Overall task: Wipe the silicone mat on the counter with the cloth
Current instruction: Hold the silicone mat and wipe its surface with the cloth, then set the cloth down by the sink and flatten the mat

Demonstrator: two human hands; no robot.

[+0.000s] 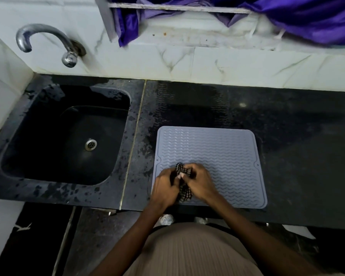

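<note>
A grey silicone mat (217, 152) with a wavy ribbed surface lies flat on the black counter (297, 140), close to its front edge. A dark checked cloth (184, 193) is bunched up over the mat's near-left part. My left hand (164, 188) and my right hand (199, 181) both grip the cloth, one on each side, fingers curled into it. Much of the cloth is hidden between my hands.
A black sink (68, 136) with a metal drain is sunk into the counter left of the mat. A chrome tap (48, 40) juts from the white tiled wall above it. Wet patches mark the counter around the sink. Purple fabric (297, 18) hangs over the ledge behind.
</note>
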